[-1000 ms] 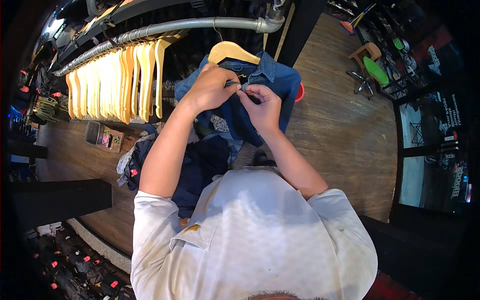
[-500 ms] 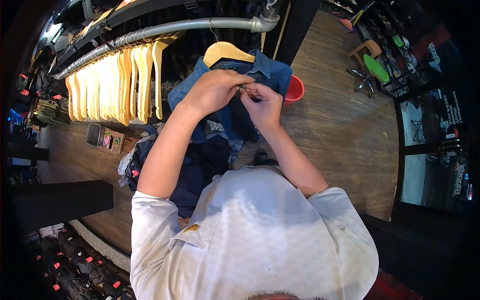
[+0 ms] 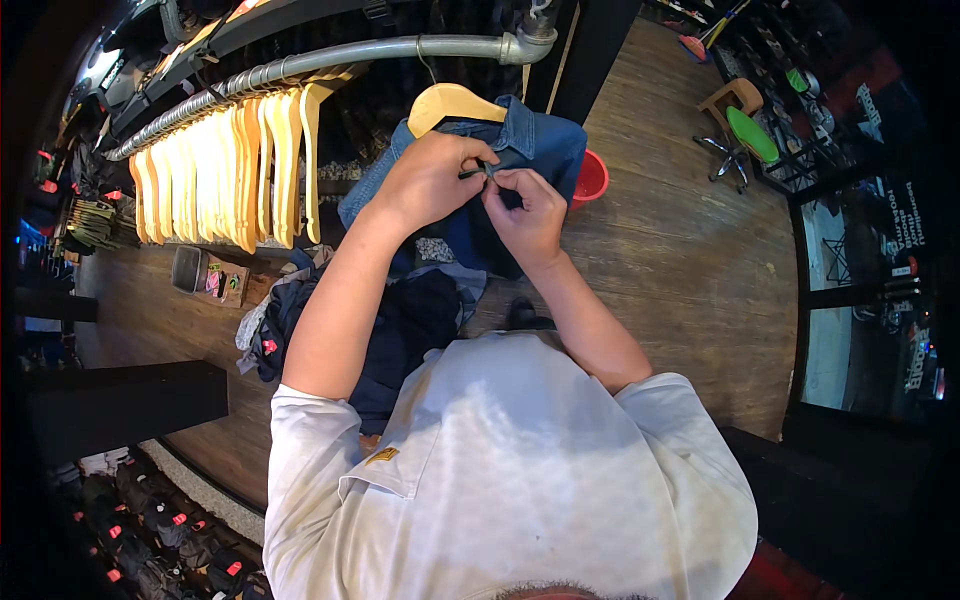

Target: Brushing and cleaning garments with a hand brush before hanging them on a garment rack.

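Denim shirt: draped on a pale wooden hanger in front of the person, collar uppermost.
Left hand: fingers curled nearly closed, thumb and forefinger pinching cloth just below the collar.
Right hand: fingertips drawn together on the same cloth, beside the left's; any fastening between them is too small to tell.
Good fingerwork: probably left steadying, right making small moves, the hanger bearing the weight so the collar sits square.
Metal rail: carries the hanger's hook.
Red bucket: beyond the shirt's right side.
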Demonstrator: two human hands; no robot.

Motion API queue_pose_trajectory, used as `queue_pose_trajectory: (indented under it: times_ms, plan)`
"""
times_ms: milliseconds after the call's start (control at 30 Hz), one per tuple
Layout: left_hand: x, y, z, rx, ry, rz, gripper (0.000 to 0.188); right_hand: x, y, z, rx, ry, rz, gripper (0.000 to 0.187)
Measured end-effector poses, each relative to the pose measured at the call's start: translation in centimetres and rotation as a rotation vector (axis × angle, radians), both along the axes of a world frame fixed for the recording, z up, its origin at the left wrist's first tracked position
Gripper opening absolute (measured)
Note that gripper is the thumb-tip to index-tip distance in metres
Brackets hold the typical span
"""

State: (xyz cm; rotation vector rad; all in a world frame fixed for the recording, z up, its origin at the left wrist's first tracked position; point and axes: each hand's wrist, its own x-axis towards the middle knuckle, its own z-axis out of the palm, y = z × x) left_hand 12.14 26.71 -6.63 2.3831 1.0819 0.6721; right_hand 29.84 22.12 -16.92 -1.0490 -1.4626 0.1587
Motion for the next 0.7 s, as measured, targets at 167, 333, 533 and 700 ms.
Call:
queue_pose_trajectory:
  times_ms: [167, 333, 533, 700]
  plan:
    - [-0.5, -0.2, 0.0, 0.207, 0.008, -0.046, 0.044, 0.3, 0.3, 0.0, -0.007, -0.026, -0.051, 0.016]
    - [-2.4, 0.2, -1.2, 0.478, 0.221, 0.005, 0.046, -0.2, 0.1, -0.9, -0.179, 0.088, -0.006, 0.014]
    - [-4.2, 1.8, -2.9, 0.379, 0.091, 0.044, 0.019, -1.1, 0.3, -1.3, -0.226, -0.005, 0.117, 0.013]
    - [-5.1, 2.0, -2.0, 0.252, 0.077, 0.033, 0.015, 0.5, 1.0, 3.1, -0.036, -0.306, 0.016, 0.035]
